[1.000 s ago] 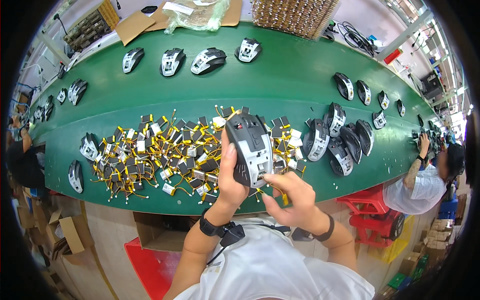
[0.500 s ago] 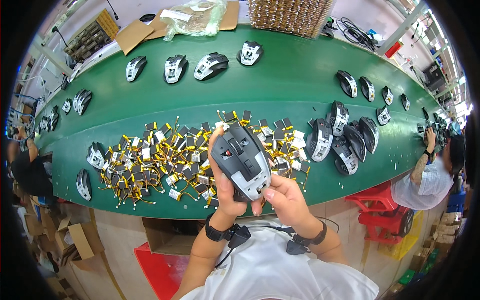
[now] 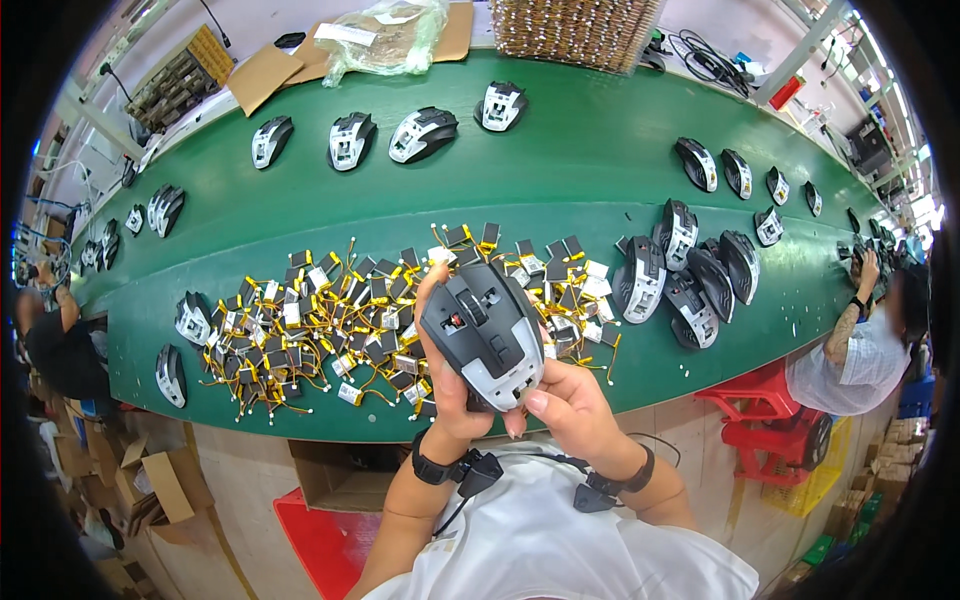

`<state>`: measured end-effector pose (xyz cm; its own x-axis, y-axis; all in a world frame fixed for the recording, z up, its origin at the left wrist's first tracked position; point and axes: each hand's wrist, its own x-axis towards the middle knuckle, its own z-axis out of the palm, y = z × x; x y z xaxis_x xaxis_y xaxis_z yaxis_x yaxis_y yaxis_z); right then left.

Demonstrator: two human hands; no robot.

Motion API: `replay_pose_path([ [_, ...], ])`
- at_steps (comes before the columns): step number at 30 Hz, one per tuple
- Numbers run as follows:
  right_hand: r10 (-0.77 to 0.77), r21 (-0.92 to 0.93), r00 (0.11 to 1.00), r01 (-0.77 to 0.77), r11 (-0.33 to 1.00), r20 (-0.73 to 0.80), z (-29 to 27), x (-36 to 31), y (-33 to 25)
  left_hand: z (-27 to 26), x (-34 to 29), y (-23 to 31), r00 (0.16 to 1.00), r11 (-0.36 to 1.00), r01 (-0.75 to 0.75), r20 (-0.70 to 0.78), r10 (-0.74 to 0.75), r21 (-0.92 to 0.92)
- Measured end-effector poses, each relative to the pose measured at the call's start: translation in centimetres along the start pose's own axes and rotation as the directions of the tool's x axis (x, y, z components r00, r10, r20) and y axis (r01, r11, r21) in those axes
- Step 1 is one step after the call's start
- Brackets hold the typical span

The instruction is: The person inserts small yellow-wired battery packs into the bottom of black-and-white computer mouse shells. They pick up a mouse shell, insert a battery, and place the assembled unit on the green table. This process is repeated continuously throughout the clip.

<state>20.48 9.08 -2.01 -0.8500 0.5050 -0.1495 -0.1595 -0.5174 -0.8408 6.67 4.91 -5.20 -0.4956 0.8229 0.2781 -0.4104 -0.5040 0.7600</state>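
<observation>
A black and silver computer mouse (image 3: 485, 330), its top shell partly off, is held up over the front edge of the green bench (image 3: 560, 130). My left hand (image 3: 450, 385) wraps round its left side, with the fingers mostly hidden underneath. At the lower right end my right hand (image 3: 572, 405) grips the mouse, thumb bent against the silver rear part beside a small opening. Behind and to the left lies a heap of small battery packs (image 3: 300, 330) with yellow tape and thin wires. Several half-built mice (image 3: 690, 305) lean together on the right.
More mice (image 3: 422, 135) stand along the far strip of the bench. A plastic bag (image 3: 385, 45) and cardboard lie at the back, beside a stacked tray (image 3: 575, 30). People sit at both ends. A red stool (image 3: 765, 420) and cardboard boxes (image 3: 170, 485) are on the floor.
The mouse has dipped very slightly toward me in my hands. My grip looks the same, and the bench things keep their places.
</observation>
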Motion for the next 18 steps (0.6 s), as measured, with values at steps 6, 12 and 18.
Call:
replay_pose_path([
  [6, 0.026, 0.051, 0.999, -0.024, 0.998, -0.044, -0.5, 0.1, 1.1, 0.4, -0.1, 0.4, 1.0, 0.986, -0.018, -0.016, 0.021, 0.163],
  [12, 0.062, 0.1, 0.997, -0.058, 0.993, -0.042, -0.7, 0.2, 1.3, 0.7, -0.5, 0.4, 0.998, 0.983, -0.045, -0.039, 0.053, 0.177],
  [18, 0.02, -0.011, 0.999, -0.02, 1.0, -0.045, -0.6, -0.4, -1.8, 1.6, 1.0, 0.4, 0.994, 0.978, -0.04, -0.107, 0.018, -0.206],
])
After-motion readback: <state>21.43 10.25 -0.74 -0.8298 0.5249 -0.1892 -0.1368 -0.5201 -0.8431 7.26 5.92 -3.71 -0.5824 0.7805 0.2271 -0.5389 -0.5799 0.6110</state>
